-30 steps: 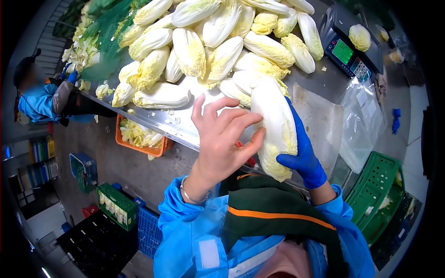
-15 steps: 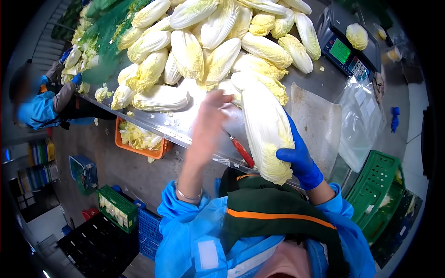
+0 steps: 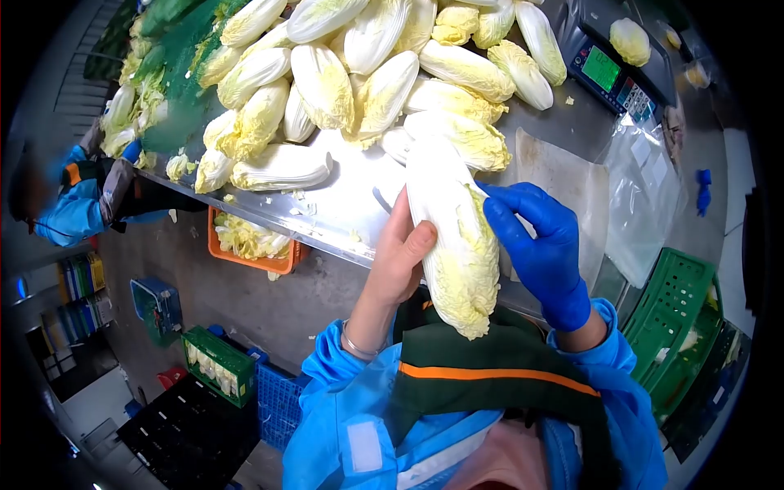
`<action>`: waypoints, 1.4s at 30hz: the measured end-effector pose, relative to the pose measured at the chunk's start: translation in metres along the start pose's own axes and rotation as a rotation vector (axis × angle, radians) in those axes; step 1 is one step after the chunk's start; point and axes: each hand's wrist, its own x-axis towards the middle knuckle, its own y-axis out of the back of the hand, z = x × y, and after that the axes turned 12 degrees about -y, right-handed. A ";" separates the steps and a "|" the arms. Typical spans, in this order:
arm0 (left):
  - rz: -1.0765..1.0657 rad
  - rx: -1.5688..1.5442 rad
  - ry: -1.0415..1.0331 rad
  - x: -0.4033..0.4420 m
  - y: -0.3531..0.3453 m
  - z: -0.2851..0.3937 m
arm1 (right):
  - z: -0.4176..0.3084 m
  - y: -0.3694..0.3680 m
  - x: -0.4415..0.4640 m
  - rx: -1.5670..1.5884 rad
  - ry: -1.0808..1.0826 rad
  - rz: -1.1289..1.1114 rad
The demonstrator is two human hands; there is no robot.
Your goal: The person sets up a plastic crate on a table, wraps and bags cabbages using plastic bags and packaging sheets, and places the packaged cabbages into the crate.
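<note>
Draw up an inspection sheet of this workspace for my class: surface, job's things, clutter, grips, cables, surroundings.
Surface: shiny metal table.
Job's things: pale cabbage in hand; pile of cabbages beyond it on the table.
Clutter: leaf scraps near the table's edge; clear plastic at picture right.
Grips: bare left grip holds the pale cabbage; blue-gloved right grip is at its side.
Cables: nothing seen.
Surroundings: orange crate of leaves below the table; co-worker at far picture left.
</note>
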 end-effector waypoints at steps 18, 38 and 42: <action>0.306 0.162 -0.190 0.004 -0.019 -0.005 | -0.008 0.014 -0.018 -0.408 0.374 -0.187; 0.369 0.208 -0.272 0.014 -0.029 0.001 | -0.009 0.012 -0.015 -0.202 0.570 -0.295; 0.295 0.186 -0.411 0.011 -0.013 -0.014 | -0.009 0.008 -0.013 -0.280 0.180 -0.063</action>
